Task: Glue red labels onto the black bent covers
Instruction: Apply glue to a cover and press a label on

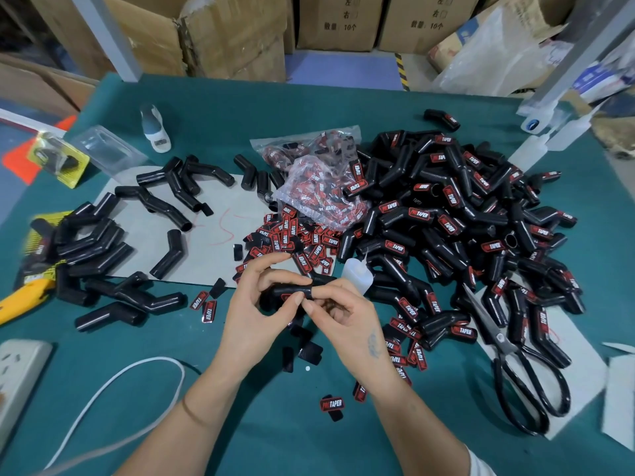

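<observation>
A black bent cover (290, 293) is held between both hands just above the counter (240, 389), near the middle of its near edge. The left hand (256, 305) is curled round the cover's left part, its fingers over the top and the thumb pressed against the near side. The right hand (347, 317) pinches the cover's right end, the index finger laid along its top. A red label on the cover is largely hidden by the fingers.

Just beyond the right hand a small clear glue bottle (357, 273) is seen, tilted. Loose red labels (292, 235) are strewn beyond the hands, and a few more lie near the wrists. A clear bag of labels (319, 194) is set behind them. Toward the right edge a large heap of labelled covers (464, 214) is piled, with black-handled scissors (525, 372) at its near side. Toward the left edge unlabelled covers (103, 242) are spread over a grey sheet (213, 249). A white power strip (20, 376) lies at the near left corner, with a white cable (137, 376) beside it. A second bottle (154, 128) lies toward the far left corner.

Cardboard boxes (240, 36) are stacked on the floor past the far edge.
</observation>
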`<action>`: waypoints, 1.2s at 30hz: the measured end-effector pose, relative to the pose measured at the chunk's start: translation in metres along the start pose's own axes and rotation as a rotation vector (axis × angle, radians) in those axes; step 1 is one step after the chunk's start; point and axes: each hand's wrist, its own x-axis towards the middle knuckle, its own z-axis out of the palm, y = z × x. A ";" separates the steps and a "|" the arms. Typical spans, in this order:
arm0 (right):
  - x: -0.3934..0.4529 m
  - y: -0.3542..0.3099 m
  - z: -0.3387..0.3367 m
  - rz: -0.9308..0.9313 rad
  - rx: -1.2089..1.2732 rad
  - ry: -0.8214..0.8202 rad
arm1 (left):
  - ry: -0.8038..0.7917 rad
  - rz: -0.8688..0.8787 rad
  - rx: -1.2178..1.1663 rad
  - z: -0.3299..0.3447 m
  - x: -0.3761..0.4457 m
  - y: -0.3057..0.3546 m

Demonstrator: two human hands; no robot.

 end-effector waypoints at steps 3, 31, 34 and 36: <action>-0.001 -0.001 0.000 -0.005 0.006 0.005 | 0.006 0.003 0.000 0.001 0.000 0.001; -0.002 -0.009 -0.002 0.112 0.159 0.031 | 0.015 0.120 0.067 -0.003 -0.003 0.002; -0.002 -0.007 -0.002 0.192 0.344 0.000 | 0.035 0.130 0.020 -0.004 -0.001 0.002; -0.001 -0.007 -0.001 0.243 0.482 -0.010 | 0.046 0.091 -0.072 -0.002 -0.001 0.001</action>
